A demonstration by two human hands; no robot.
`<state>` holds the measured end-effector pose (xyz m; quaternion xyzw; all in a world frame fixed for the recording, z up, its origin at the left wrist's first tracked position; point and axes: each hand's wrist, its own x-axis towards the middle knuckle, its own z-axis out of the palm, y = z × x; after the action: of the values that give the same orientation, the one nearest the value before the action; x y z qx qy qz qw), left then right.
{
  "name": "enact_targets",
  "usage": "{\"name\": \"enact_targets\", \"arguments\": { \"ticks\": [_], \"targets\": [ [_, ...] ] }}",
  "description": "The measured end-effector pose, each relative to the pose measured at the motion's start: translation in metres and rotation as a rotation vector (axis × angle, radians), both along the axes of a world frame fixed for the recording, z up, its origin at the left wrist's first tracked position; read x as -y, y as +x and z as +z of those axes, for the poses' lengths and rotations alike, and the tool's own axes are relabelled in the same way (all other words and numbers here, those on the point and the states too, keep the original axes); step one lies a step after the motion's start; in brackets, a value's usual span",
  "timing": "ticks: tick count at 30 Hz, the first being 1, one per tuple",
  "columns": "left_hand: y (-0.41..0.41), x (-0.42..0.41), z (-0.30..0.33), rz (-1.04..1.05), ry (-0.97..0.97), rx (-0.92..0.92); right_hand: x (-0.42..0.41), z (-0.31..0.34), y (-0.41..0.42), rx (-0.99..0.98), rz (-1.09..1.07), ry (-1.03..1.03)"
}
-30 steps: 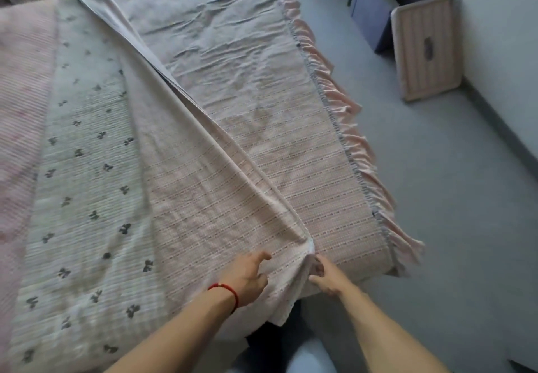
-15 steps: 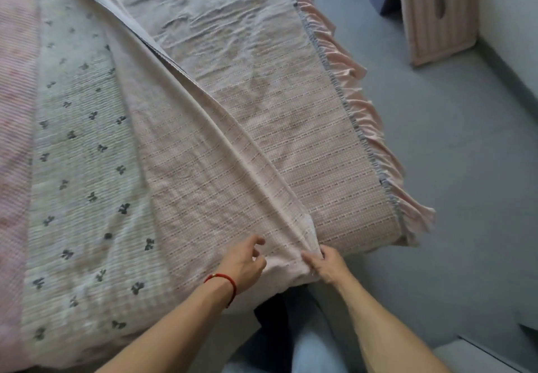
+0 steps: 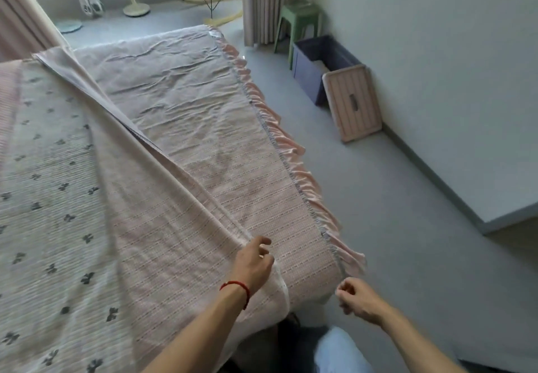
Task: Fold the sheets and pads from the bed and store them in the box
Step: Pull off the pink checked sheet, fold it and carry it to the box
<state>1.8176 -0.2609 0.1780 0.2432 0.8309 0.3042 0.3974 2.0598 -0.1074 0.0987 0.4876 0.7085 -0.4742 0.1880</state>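
Pink woven sheet [image 3: 180, 227] lies folded diagonally across the bed, its top layer turned back over a pale pad printed with small dark bows [image 3: 49, 197]; I see the left hand [image 3: 253, 265], a red cord at its wrist, resting on the sheet's near corner with fingers loosely curled on the cloth, though I cannot tell whether it pinches the fabric or only presses it. Half a second ago both hands met at that corner; now the right hand [image 3: 359, 299] has left it and hangs well apart to the right, just below the ruffled pink edge [image 3: 294, 157] at the bed's near corner, fingers half curled and holding nothing that I can make out. My view has also lifted since then, so more of the room shows; the dark blue box [image 3: 317, 63] sits open on the grey floor by the wall, well apart from the bed, with its pink ribbed lid [image 3: 352, 101] leaning against the near end and a green stool [image 3: 300, 14] behind it. Left side of the bed is cut off by the frame; the box's inside is mostly hidden; things at the far wall are blurred.
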Motion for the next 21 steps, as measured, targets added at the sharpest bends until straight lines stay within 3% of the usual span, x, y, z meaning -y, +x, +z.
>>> {"name": "enact_targets", "arguments": {
  "ticks": [4, 9, 12, 16, 21],
  "targets": [
    [0.02, -0.053, 0.043, 0.122, 0.201, -0.124, -0.063, 0.066, -0.03, -0.295, -0.086, 0.123],
    [0.033, -0.135, 0.085, 0.281, 0.306, -0.219, -0.151, 0.132, -0.063, -0.6, -0.034, 0.11],
    [0.053, -0.207, 0.107, 0.454, 0.339, -0.23, -0.207, 0.16, -0.06, -0.63, 0.118, 0.07],
    [0.073, -0.301, 0.135, 0.489, 0.38, -0.23, -0.297, 0.191, -0.052, -0.61, 0.278, 0.126],
    [0.04, -0.349, 0.163, 0.56, 0.401, -0.331, -0.402, 0.222, -0.078, -0.643, 0.336, 0.187]
  ]
}}
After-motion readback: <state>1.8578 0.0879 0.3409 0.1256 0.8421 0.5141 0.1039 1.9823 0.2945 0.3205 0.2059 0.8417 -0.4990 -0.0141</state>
